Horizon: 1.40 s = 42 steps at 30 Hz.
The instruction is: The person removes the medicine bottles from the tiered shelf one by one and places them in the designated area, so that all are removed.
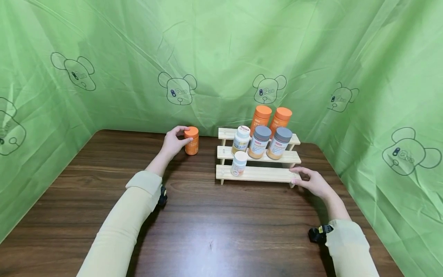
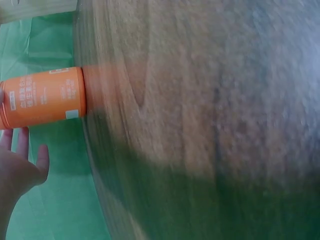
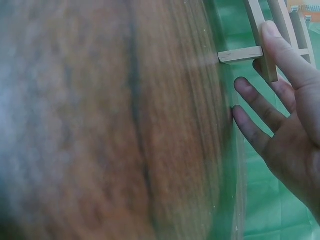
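By its cap, my left hand (image 1: 174, 141) holds an orange bottle (image 1: 192, 147) that stands at the back of the table, left of a wooden tiered rack (image 1: 264, 174). The left wrist view shows the bottle (image 2: 47, 97) with its base at the tabletop and my fingers (image 2: 22, 145) by the cap end. My right hand (image 1: 314, 183) pinches the right end of the rack's lowest step between thumb and fingers. In the right wrist view the thumb lies on the step (image 3: 269, 60), one finger is partly hidden behind it, and the other fingers spread apart.
Two orange bottles (image 1: 262, 115) stand on the top step. Two grey-capped bottles (image 1: 259, 143) and a white bottle (image 1: 241, 139) are on the middle one. A small white bottle (image 1: 239, 164) sits on the lowest. Green curtain (image 1: 221, 46) hangs behind and beside the brown table (image 1: 221, 223).
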{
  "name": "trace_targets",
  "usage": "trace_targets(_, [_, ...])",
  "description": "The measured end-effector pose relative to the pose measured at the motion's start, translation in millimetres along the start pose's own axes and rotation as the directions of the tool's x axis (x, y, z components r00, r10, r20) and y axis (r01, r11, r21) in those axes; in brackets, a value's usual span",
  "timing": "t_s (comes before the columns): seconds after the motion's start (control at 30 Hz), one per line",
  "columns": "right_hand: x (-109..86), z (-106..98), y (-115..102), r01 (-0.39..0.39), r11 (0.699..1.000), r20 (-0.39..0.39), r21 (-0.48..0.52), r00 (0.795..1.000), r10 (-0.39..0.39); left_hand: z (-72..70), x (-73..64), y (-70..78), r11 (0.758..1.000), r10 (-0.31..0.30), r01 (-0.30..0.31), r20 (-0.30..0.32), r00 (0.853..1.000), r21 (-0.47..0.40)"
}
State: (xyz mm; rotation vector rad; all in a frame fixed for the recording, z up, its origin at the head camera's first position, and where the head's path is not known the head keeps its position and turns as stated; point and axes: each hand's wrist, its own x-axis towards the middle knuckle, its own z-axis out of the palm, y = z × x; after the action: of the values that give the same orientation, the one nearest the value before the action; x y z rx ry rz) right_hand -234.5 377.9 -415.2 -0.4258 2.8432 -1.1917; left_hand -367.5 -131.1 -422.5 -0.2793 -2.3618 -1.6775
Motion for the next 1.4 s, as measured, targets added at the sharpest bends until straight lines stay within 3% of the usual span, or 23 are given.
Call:
trace_targets(0.37, [0.2,0.6,0.8,0.006,1.000,-0.008,-0.008,1.000,-0.006,-7.6,0.9,14.0,0.996,0.006,-0.010,0.051,0.999,0.084])
trace_targets(0.73, [-1.8,0.6,0.8,0.007,1.000,-0.007,-0.016,1.000,-0.007,-12.0,5.7,47.7,0.994,-0.004,-0.006,0.088,0.996,0.113])
trace_targets(0.93, [-0.9,1.5,1.0,0.023,0.999,-0.013,-0.026,1.000,-0.023,-7.3,10.9,68.2,0.990,-0.003,-0.009,0.083,0.997,0.139])
trace_targets(1.4, [-2.5,0.0,-6.7,0.022,0.998,-0.007,-0.055,1.000,-0.022,15.3,17.7,126.7,0.996,0.033,-0.045,0.154,0.988,0.072])
